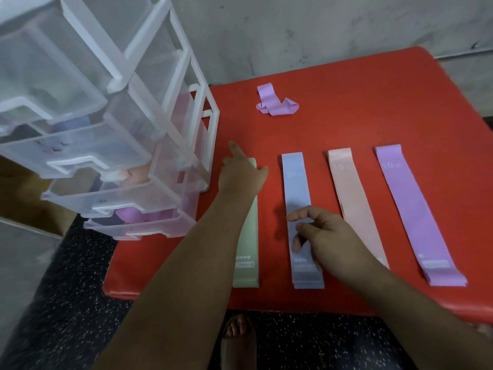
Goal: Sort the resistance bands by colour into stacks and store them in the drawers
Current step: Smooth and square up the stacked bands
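Under R hand point(324, 236) lies blue band stack point(297, 188)

The drawers point(101, 161) I watched were smooth, frosted, see-through plastic, set in a frame point(186, 84) of opaque white plastic. The table point(373, 102) had a smooth red cover with a slight gloss along its front edge, vinyl perhaps, though the view was too soft for me to be sure. The green band point(246, 249), blue band point(296, 188), pink band point(352, 188), purple band point(408, 198) and crumpled band point(276, 102) were matt, smooth, rubbery sheet. The wall point(320, 28) was rough, stained plaster; the floor point(66, 303) was dark speckled stone.
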